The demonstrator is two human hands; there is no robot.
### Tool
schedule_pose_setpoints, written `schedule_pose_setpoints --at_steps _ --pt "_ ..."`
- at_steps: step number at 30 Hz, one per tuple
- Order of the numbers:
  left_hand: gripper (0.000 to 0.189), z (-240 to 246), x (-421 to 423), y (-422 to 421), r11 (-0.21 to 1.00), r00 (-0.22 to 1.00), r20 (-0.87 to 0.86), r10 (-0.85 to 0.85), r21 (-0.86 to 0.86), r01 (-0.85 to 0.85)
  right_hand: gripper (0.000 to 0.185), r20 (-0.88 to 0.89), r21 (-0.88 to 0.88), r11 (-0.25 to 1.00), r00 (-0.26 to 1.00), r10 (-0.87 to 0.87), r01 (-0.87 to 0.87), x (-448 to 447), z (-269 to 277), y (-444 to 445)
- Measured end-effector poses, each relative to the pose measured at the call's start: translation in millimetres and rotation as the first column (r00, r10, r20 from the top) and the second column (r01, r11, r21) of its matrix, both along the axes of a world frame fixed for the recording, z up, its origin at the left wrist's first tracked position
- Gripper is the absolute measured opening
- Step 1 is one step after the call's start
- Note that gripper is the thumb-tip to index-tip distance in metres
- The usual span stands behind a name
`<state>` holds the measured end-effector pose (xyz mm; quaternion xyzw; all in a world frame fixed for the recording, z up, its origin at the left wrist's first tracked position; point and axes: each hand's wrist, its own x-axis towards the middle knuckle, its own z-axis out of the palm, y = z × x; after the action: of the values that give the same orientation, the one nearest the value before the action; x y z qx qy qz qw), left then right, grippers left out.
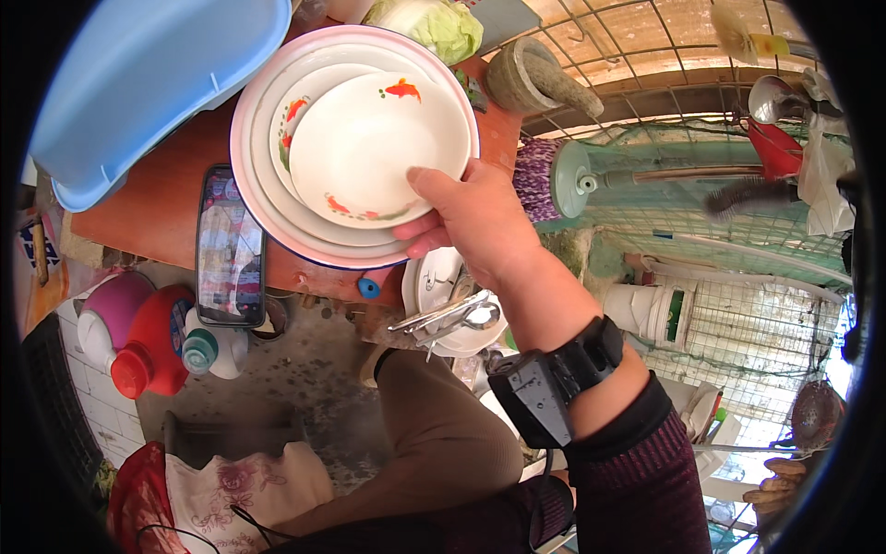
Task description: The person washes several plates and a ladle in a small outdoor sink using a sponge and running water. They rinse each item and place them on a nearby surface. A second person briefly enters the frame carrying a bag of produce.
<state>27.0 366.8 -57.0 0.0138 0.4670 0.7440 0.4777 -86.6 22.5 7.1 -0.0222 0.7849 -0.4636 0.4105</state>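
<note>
My right hand point(477, 215) grips the lower right rim of a shallow white dish point(374, 152) with orange goldfish painted on it. The thumb presses on its inside, and fingertips show below the rim. This dish overlaps a second goldfish-patterned dish point(289, 118). Both lie within a larger plain white dish point(266, 166), inside a pinkish enamel basin point(243, 138) with a dark blue rim. What lies beneath the top dish is hidden. My left hand is out of view. A black device point(533, 395) is strapped to my right wrist.
A smartphone point(230, 242) overhangs the reddish tabletop's point(159, 215) edge, beside a blue plastic tub point(166, 90). A stone mortar point(516, 76) and cabbage point(429, 28) stand behind. Metal spoons point(477, 315) rest on dishes under my wrist; detergent bottles point(156, 346) stand lower left.
</note>
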Motion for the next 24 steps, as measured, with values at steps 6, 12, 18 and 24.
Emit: schedule_pose_setpoints --at_steps 6,12,18,24 --pt "0.037 -1 8 12 0.999 0.998 0.053 0.028 -0.041 -0.026 0.035 -0.071 0.001 0.997 0.995 -0.072 0.072 -5 16 47" --pt "0.037 -12 40 62 0.980 0.990 0.140 -0.011 -0.197 0.039 0.030 -0.133 -0.060 0.964 0.955 -0.264 0.258 9 94 265" --pt "0.037 -37 59 128 0.896 0.975 0.216 -0.050 -0.422 0.140 0.024 -0.171 0.205 0.637 0.668 -0.724 0.743 126 55 504" --pt "0.034 -112 88 177 0.766 0.974 0.205 -0.097 -0.610 0.204 0.032 0.082 0.629 0.429 0.493 -0.866 0.649 247 -134 641"
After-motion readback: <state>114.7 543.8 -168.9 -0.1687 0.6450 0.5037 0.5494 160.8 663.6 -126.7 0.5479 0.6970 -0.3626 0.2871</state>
